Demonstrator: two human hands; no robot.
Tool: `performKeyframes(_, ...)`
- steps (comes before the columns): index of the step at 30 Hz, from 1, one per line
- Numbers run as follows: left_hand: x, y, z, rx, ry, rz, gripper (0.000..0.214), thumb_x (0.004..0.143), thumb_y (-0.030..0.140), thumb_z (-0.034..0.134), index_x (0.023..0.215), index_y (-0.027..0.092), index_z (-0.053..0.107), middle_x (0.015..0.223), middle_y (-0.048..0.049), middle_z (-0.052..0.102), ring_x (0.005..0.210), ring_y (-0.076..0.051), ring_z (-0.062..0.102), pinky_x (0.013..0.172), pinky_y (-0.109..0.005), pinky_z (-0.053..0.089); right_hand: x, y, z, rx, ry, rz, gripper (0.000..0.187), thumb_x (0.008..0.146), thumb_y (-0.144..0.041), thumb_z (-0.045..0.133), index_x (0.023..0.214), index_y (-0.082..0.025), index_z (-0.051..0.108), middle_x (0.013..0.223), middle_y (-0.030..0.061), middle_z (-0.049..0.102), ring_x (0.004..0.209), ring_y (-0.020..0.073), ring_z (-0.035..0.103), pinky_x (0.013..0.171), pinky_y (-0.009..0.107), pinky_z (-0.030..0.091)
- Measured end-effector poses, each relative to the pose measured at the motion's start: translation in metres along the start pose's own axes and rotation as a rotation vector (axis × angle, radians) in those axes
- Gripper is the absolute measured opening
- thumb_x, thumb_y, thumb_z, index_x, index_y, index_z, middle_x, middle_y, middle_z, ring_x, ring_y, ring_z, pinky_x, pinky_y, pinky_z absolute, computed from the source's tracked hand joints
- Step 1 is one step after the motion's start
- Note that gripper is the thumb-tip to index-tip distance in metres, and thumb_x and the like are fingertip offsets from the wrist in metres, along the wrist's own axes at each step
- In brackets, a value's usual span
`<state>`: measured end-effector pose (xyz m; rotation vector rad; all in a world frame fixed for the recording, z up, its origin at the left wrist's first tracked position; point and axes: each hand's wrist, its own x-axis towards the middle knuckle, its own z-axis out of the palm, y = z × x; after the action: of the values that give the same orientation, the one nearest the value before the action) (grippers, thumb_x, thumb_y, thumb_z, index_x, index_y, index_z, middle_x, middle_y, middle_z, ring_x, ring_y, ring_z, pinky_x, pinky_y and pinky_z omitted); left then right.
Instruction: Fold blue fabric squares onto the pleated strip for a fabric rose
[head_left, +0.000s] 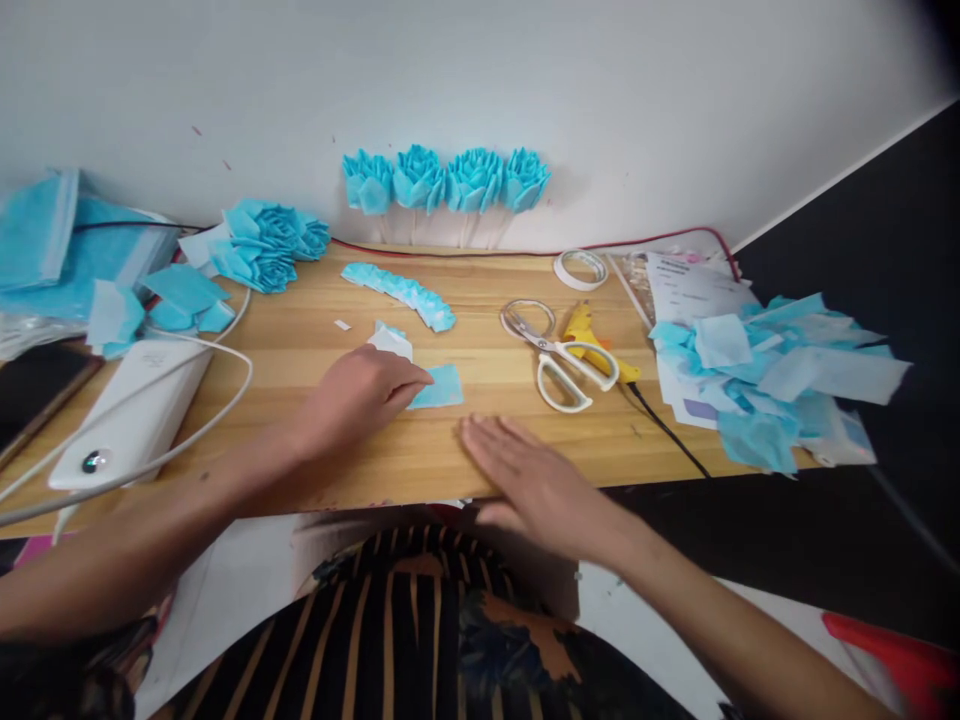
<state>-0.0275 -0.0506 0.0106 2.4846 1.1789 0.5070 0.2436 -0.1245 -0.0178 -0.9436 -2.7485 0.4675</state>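
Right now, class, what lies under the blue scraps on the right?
White printed paper pokes out at the left of the blue scraps; whatever else they cover cannot be seen.

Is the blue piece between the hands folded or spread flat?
Spread, as far as visible: the blue piece lies flat on the tabletop, no fold showing. The left hand may hide part.

I can read nothing from here — the heading on the printed sheet, the faint print on the white power bank — all too blurred for me.
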Motion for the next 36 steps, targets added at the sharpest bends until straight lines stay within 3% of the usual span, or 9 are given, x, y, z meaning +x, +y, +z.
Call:
performKeyframes(2,0.007,0.004,0.001,0.030,0.018,0.006,0.034,0.099,0.026,0.046,0.085,0.022,0.077,0.083,-0.0057,0.078,0.079,-0.019,0.069,0.076,-0.029,0.047,-0.006,-0.024,0.013,0.073,0.021,-0.139,0.072,0.096,-0.051,0.059,0.154,-0.013,0.040,0.152,0.0173,0.055,0.144,0.0270,0.050,0.124,0.049,0.038)
performKeyframes(4,0.016,0.008,0.003,0.056,0.017,0.049,0.032,0.098,0.024,0.047,0.087,0.021,0.077,0.083,-0.0058,0.078,0.078,-0.019,0.069,0.076,-0.030,0.047,-0.005,-0.041,0.019,0.124,0.116,-0.236,0.042,0.102,-0.036,0.053,0.142,-0.020,0.055,0.123,0.0075,0.077,0.121,0.0179,0.069,0.122,0.044,0.041)
performKeyframes(5,0.020,0.010,0.004,0.063,0.014,0.076,0.031,0.098,0.023,0.048,0.088,0.021,0.077,0.083,-0.0060,0.078,0.078,-0.019,0.069,0.076,-0.030,0.047,-0.002,-0.045,0.019,0.120,0.177,-0.252,0.031,0.104,-0.027,0.049,0.132,-0.023,0.062,0.106,0.0027,0.081,0.108,0.0150,0.073,0.120,0.042,0.044)
performKeyframes(7,0.027,0.013,0.006,0.075,0.015,0.123,0.030,0.097,0.022,0.049,0.089,0.021,0.077,0.084,-0.0062,0.078,0.079,-0.020,0.070,0.076,-0.031,0.047,0.005,-0.042,0.009,0.090,0.203,-0.237,0.029,0.104,-0.020,0.045,0.120,-0.026,0.069,0.095,0.0007,0.080,0.100,0.0143,0.072,0.111,0.038,0.051)
performKeyframes(9,0.032,0.014,0.007,0.079,0.016,0.151,0.030,0.097,0.022,0.049,0.088,0.021,0.077,0.084,-0.0061,0.078,0.079,-0.020,0.070,0.076,-0.031,0.047,0.011,-0.023,-0.011,0.011,0.192,-0.129,0.033,0.102,-0.018,0.045,0.125,-0.026,0.067,0.104,0.0053,0.076,0.106,0.0187,0.068,0.093,0.035,0.058)
performKeyframes(13,0.032,0.011,0.008,0.067,0.018,0.151,0.031,0.097,0.022,0.048,0.087,0.022,0.077,0.083,-0.0056,0.077,0.078,-0.019,0.069,0.075,-0.031,0.047,0.022,0.042,-0.053,-0.142,0.379,0.342,0.030,0.099,-0.020,0.048,0.118,-0.025,0.071,0.111,0.0102,0.074,0.106,0.0265,0.067,0.092,0.045,0.055)
performKeyframes(17,0.030,0.012,0.010,0.041,0.004,0.153,0.032,0.098,0.023,0.047,0.086,0.022,0.076,0.080,-0.0052,0.076,0.076,-0.019,0.068,0.075,-0.031,0.046,0.044,0.088,-0.063,-0.303,0.344,0.596,0.023,0.097,-0.021,0.052,0.101,-0.018,0.075,0.097,0.0125,0.074,0.098,0.0293,0.068,0.085,0.041,0.051)
performKeyframes(28,0.023,0.006,0.001,0.050,-0.046,0.131,0.033,0.099,0.025,0.046,0.085,0.021,0.076,0.080,-0.0051,0.076,0.074,-0.018,0.067,0.072,-0.030,0.044,0.068,0.104,-0.039,-0.368,0.377,0.621,0.026,0.096,-0.022,0.049,0.093,-0.019,0.074,0.095,0.0114,0.075,0.091,0.0276,0.067,0.075,0.036,0.045)
performKeyframes(36,0.026,0.008,0.000,-0.052,-0.025,0.140,0.031,0.098,0.025,0.049,0.087,0.021,0.077,0.081,-0.0049,0.077,0.076,-0.018,0.068,0.074,-0.029,0.046,0.071,0.118,-0.037,-0.170,0.490,0.725,0.022,0.094,-0.025,0.051,0.091,-0.019,0.072,0.087,0.0103,0.077,0.082,0.0262,0.067,0.073,0.035,0.043)
